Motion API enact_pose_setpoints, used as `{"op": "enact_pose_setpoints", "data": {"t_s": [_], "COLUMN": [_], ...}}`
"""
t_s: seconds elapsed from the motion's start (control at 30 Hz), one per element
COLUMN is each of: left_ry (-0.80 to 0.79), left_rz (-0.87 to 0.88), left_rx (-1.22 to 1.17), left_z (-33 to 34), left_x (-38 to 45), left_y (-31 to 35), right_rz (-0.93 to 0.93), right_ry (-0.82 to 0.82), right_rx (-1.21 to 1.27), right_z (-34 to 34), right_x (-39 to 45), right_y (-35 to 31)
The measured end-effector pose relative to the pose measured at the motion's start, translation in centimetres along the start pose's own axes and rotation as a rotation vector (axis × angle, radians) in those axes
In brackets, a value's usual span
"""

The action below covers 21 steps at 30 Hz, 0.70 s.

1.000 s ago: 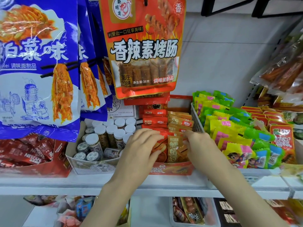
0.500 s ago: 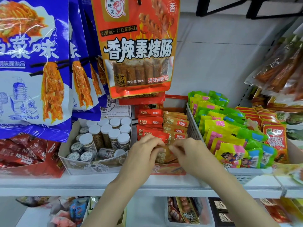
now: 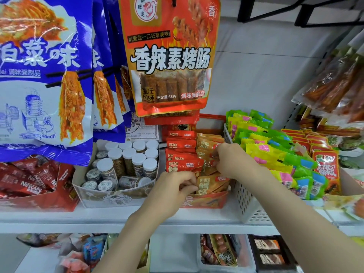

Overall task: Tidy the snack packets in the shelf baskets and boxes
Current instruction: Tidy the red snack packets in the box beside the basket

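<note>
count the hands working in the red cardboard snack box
2. The left hand pinches the front orange foil packet near the red cardboard snack box front wall; the right hand grips orange packets further back, beside the white perforated plastic basket. No other hands show.

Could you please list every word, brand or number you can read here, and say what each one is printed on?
"香辣素烤肠": hanging orange pouch.
"净含量:38克": same pouch, lower edge.
"调味面制品": same pouch; also the blue hanging bag.
"NESCAFE": red sachets, far left.
"阿拉斯加": red and orange packets in the middle box.
Jar lids, green and yellow packets, lower shelf: too small or blurred to read.
</note>
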<state>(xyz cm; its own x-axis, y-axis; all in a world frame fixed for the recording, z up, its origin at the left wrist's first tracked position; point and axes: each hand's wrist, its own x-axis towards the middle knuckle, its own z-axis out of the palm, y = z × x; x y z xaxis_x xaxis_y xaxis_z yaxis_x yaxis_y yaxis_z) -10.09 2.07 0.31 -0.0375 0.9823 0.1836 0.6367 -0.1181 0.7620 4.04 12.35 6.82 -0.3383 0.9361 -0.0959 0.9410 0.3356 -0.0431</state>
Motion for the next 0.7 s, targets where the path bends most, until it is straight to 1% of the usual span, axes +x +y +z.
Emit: {"op": "enact_pose_setpoints", "data": {"t_s": [0.17,0.27,0.33,0.43,0.53,0.7], "left_ry": [-0.06,-0.118,-0.147,-0.124,-0.119,-0.134], "left_rz": [-0.008,0.001,0.012,0.011,0.01,0.019], "left_rx": [-0.023,-0.114,-0.126,-0.095,-0.105,-0.197], "left_z": [0.1,0.0,0.0,-0.3,-1.0,-2.6], "left_x": [0.0,-0.1,-0.2,-0.4,-0.7,-1.5], "left_y": [-0.1,0.0,0.2,0.3,0.4,1.1], "right_rz": [-0.005,-0.003,-0.018,-0.057,-0.1,-0.14], "right_ry": [-0.06,-0.036,-0.017,-0.004,0.06,0.273], "right_rx": [-0.057,-0.052,-0.035,-0.049,-0.055,-0.006], "right_z": [-0.8,-0.8,-0.6,-0.4,-1.3,-5.8], "right_x": [0.8,0.6,0.5,0.1,-0.4,-2.4], "right_y": [-0.6,-0.7,-0.5,-0.7,-0.8,0.5]}}
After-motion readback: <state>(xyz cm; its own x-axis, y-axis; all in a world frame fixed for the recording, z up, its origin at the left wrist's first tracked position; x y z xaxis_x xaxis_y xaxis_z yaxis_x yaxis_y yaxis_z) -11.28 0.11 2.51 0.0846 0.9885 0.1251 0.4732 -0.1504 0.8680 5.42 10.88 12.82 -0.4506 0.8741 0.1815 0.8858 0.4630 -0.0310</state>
